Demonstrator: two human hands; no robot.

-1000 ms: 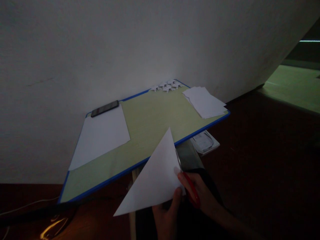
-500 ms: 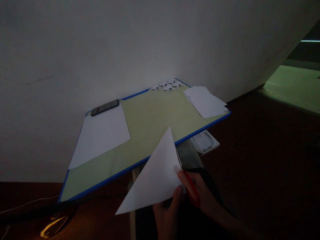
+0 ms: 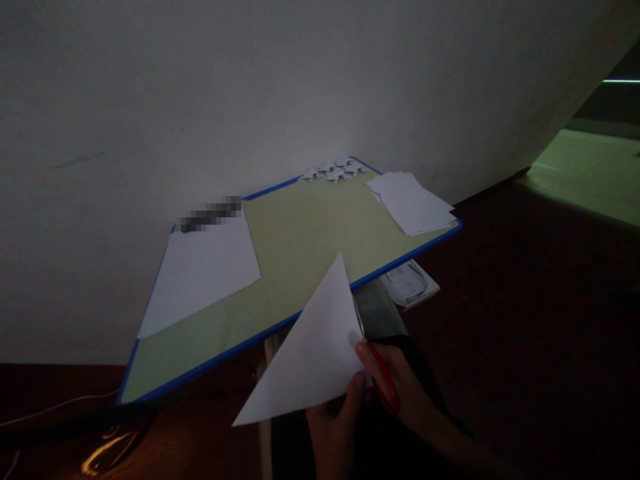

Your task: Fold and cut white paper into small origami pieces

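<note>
A white sheet of paper (image 3: 310,353), folded into a triangle, is held up in front of the board's near edge. My left hand (image 3: 334,427) pinches its lower edge, thumb on top and fingers beneath. In my right hand (image 3: 397,380) is a pair of scissors (image 3: 384,377) with red handles, my fingers closed round them. Their blades lie along the right edge of the triangle and are mostly hidden, so I cannot tell whether they are apart. The fingertips of my right hand touch the paper near that edge.
The pale green board (image 3: 300,233) has a blue rim. On it lie white sheets (image 3: 205,273) at left with a dark, blurred object (image 3: 210,213) above, small folded paper pieces (image 3: 335,170) at the back, and a paper stack (image 3: 413,203) at right. A wall (image 3: 250,87) stands behind.
Almost nothing has moved. The triangle's lower left tip has shifted very slightly up and to the right; both hands keep their grip.
</note>
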